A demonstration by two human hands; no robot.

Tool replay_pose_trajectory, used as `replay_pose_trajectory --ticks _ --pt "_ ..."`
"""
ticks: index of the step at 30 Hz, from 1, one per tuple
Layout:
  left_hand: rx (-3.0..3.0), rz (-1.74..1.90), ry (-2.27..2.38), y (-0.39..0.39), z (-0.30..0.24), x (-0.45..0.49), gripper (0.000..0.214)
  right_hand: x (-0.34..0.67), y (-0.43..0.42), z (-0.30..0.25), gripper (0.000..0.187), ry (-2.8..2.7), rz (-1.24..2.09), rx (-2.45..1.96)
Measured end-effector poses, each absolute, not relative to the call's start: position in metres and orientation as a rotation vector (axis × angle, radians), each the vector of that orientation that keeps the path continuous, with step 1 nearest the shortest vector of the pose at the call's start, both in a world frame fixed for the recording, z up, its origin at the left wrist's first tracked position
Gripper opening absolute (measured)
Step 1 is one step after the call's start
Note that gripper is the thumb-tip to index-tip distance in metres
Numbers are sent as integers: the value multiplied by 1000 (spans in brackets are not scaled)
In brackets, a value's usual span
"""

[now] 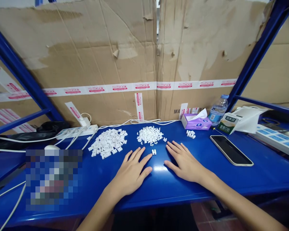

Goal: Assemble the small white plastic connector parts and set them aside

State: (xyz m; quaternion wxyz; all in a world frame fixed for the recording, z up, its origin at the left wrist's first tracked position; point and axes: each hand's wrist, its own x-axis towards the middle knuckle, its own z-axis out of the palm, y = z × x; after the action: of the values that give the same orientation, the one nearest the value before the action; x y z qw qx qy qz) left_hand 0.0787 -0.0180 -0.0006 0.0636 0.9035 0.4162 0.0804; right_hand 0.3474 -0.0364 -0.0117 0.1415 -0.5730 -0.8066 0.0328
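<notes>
My left hand (132,171) lies flat on the blue table (159,189), palm down, fingers spread, holding nothing. My right hand (183,162) rests flat beside it, fingers stretched out and empty. Between the fingertips sits a small white plastic piece (154,152). Just beyond the hands lie two heaps of small white plastic parts: a larger-piece heap (109,142) on the left and a finer heap (150,134) in the middle. A little cluster of white parts (190,134) lies further right.
A smartphone (231,150) lies face up at right. Behind it stand a tissue pack (196,121), a water bottle (218,110) and a drink carton (227,124). A power strip (77,131) with white cables sits at back left. Cardboard (135,57) walls the rear.
</notes>
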Motion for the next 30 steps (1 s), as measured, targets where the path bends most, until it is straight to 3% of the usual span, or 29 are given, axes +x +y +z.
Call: replay_pose_trajectory --ticks 5,26,30 --pt "2735 197 1266 -20 -2 80 59 341 -40 -11 83 -2414 153 -1654" --pt "2728 206 1270 -21 -3 81 62 341 -40 -16 81 -2412 103 -1661" --pt "2728 220 1262 -20 -5 80 61 335 -43 -9 73 -2440 133 -1593"
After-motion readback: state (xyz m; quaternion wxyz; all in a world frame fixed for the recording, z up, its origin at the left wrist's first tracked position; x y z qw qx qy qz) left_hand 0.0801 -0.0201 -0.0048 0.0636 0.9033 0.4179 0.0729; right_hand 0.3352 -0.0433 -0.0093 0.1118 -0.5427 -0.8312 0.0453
